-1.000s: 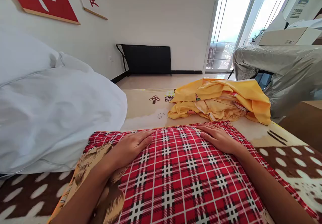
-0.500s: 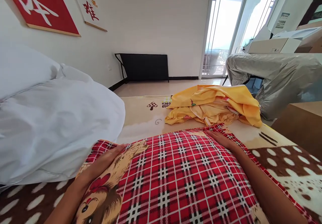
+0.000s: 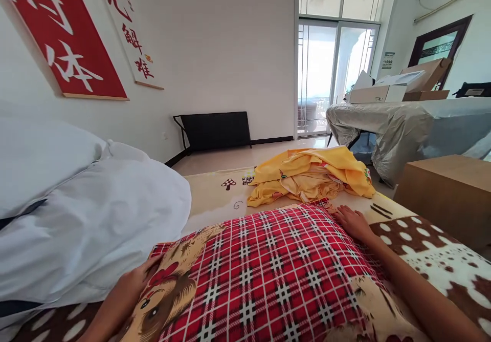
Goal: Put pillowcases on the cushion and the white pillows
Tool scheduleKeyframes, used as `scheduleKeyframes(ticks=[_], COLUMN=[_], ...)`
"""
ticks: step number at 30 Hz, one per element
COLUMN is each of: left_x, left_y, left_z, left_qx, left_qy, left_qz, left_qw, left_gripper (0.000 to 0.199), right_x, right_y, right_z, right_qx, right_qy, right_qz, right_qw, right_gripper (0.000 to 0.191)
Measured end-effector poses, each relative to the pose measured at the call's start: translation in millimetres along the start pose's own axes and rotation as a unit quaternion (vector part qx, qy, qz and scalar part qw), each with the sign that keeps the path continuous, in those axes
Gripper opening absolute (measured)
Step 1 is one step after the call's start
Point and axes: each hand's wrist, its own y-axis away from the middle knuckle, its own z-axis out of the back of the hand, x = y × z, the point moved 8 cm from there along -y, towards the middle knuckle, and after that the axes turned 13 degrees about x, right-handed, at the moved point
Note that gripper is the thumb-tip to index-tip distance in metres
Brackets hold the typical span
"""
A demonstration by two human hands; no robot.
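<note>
A plump red plaid pillow [image 3: 268, 265] with cartoon bears lies on the patterned bedding in front of me. At its left edge rests my left hand [image 3: 143, 273], its fingers partly hidden against the fabric, so their shape is unclear. My right hand [image 3: 353, 222] lies on the pillow's far right corner, palm down with the fingers apart. Beyond the pillow is a crumpled yellow cloth [image 3: 310, 173] on the bedding.
White bulky bedding [image 3: 115, 209] is piled at the left. A brown box [image 3: 448, 193] stands beside the bed at the right, with a plastic-covered table [image 3: 406, 119] behind it. A black folded frame [image 3: 217, 131] leans against the far wall.
The view has tilted up. My left hand has slid back along the pillow's left side, and my right hand has shifted outward to its corner, fingers now spread.
</note>
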Motion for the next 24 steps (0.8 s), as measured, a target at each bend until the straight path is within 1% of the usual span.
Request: scheduleKeyframes(ticks=[1, 2, 3, 4, 5, 6, 7, 8, 9, 10, 11, 12, 13, 15, 18, 21, 24], left_x=[-12, -29, -54, -85, -120, -155, -187, -214, -233, -243, -246, -242, -231, -200, -148, -110, -79], left_y=[8, 18, 27, 35, 44, 53, 61, 69, 75, 79, 82, 83, 84, 87, 101, 121, 138], left_z=[8.9, 18.2, 23.0, 23.7, 22.0, 15.1, 5.8, -5.5, -16.7, -26.8, -35.6, -42.3, -47.3, -52.1, -50.2, -48.9, -51.7], left_qx=[-0.013, -0.038, -0.047, -0.045, -0.044, -0.028, -0.011, 0.009, 0.022, 0.030, 0.036, 0.036, 0.034, 0.012, -0.058, -0.098, -0.100], left_qy=[0.008, 0.014, 0.023, 0.026, 0.019, -0.003, -0.026, -0.055, -0.086, -0.111, -0.133, -0.148, -0.159, -0.171, -0.168, -0.116, -0.009], left_qz=[0.013, 0.020, 0.003, -0.032, -0.079, -0.130, -0.176, -0.218, -0.248, -0.267, -0.277, -0.278, -0.275, -0.262, -0.239, -0.205, -0.138], left_qw=[1.000, 0.999, 0.999, 0.998, 0.996, 0.991, 0.984, 0.974, 0.965, 0.957, 0.951, 0.948, 0.948, 0.950, 0.955, 0.967, 0.985], left_gripper=[0.037, 0.041, 0.045, 0.048, 0.052, 0.055, 0.058, 0.057, 0.056, 0.055, 0.054, 0.053, 0.053, 0.054, 0.058, 0.057, 0.052], right_x=[13, 33, 58, 89, 124, 158, 188, 213, 229, 239, 242, 240, 234, 216, 182, 148, 112], right_y=[11, 24, 38, 55, 74, 92, 109, 123, 134, 140, 144, 144, 144, 142, 145, 151, 157], right_z=[12, 23, 33, 40, 45, 45, 41, 34, 26, 18, 10, 4, -1, -7, -11, -16, -24], right_qx=[-0.011, -0.024, -0.032, -0.038, -0.052, -0.048, -0.032, -0.013, -0.003, 0.002, 0.001, -0.006, -0.016, -0.039, -0.085, -0.125, -0.142], right_qy=[0.002, 0.004, 0.005, 0.008, 0.009, 0.006, 0.006, 0.010, 0.012, 0.016, 0.019, 0.022, 0.025, 0.036, 0.063, 0.079, 0.073], right_qz=[0.006, 0.025, 0.053, 0.098, 0.170, 0.230, 0.286, 0.330, 0.352, 0.364, 0.365, 0.360, 0.352, 0.338, 0.312, 0.282, 0.255], right_qw=[1.000, 0.999, 0.998, 0.994, 0.984, 0.972, 0.958, 0.944, 0.936, 0.931, 0.931, 0.933, 0.935, 0.940, 0.944, 0.948, 0.954], right_gripper=[0.050, 0.052, 0.055, 0.057, 0.061, 0.063, 0.064, 0.064, 0.065, 0.064, 0.063, 0.062, 0.060, 0.058, 0.057, 0.059, 0.061])
